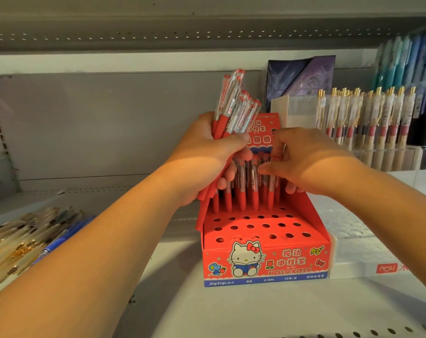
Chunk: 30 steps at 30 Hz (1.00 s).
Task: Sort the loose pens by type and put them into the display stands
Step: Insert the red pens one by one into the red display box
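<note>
**Light, slick pens: hold by the rubber grip**

The left hand (207, 152) is clamped round a bundle of red pens (234, 111), up left of the red display stand (263, 259) on the shelf (173, 301). The right hand (304, 162) pinches the standing pens (241, 191) in the far row. The barrels look stiff, light and smooth, so the red rubber grips likely give the surest hold.

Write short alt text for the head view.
A person's left hand grips a bundle of red pens above a red Hello Kitty display stand, while the right hand reaches among standing pens in its back rows. The front holes are empty; loose pens lie at lower left.
</note>
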### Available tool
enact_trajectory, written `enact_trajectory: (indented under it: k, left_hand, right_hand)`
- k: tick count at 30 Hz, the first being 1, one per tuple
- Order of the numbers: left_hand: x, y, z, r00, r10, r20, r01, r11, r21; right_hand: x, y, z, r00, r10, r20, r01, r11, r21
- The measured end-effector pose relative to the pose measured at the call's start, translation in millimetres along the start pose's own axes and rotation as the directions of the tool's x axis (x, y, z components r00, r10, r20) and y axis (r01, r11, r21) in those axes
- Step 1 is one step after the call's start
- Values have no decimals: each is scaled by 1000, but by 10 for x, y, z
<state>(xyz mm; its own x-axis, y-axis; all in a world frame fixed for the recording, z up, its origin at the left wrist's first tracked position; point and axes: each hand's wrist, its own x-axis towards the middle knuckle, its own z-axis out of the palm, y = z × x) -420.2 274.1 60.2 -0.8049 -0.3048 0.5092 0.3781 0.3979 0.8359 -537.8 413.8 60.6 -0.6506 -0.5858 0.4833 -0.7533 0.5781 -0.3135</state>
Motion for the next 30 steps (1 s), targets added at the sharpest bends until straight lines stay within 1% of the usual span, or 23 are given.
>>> enact_trajectory:
  k: [9,11,12,13,14,15,16,17,18,20,23,26,29,30]
  left_hand:
    - [-2,5,9,1000,5,-4,-5,998,-56]
    - [1,5,11,1000,-2,0,2,997,-82]
    - [4,4,14,1000,-8,1,8,995,-96]
    - [4,2,17,1000,-15,3,15,994,-108]
    - [4,0,22,1000,-21,9,21,993,-117]
    - [3,-1,28,1000,-23,19,25,992,-124]
    - [2,-2,32,999,-22,31,26,991,-130]
    - [3,-2,33,999,-20,40,25,991,-135]
    - [5,-4,31,999,-18,46,24,990,-137]
    - [5,-9,25,998,-20,56,27,991,-128]
    - [-1,-24,31,994,-32,101,42,994,-103]
    - [3,-33,41,989,-49,138,65,991,-114]
    - [26,-44,35,991,-83,108,96,988,-118]
    - [34,-49,26,993,-89,84,97,990,-104]
  right_hand:
    - [7,-15,-40,998,-55,-37,51,994,-101]
    - [4,-25,-43,990,-78,-116,61,987,-149]
    - [3,-42,-43,978,-89,-188,68,991,-116]
    - [6,-67,-41,962,-78,-262,81,997,1]
    - [4,-94,-40,951,-37,-307,104,973,204]
    - [-9,-130,-41,956,18,-294,119,888,444]
    - [-36,-171,-45,970,59,-237,112,755,646]
    - [-61,-209,-48,981,70,-178,95,630,771]
    - [-81,-234,-51,989,64,-135,79,545,834]
    - [-107,-250,-53,995,53,-80,48,451,891]
    - [-116,-233,-72,998,48,-36,18,346,938]
    - [-109,-227,-85,996,80,-40,14,308,951]
    - [-78,-246,-108,988,129,-85,51,244,969]
    - [-66,-252,-129,983,148,-109,71,243,967]
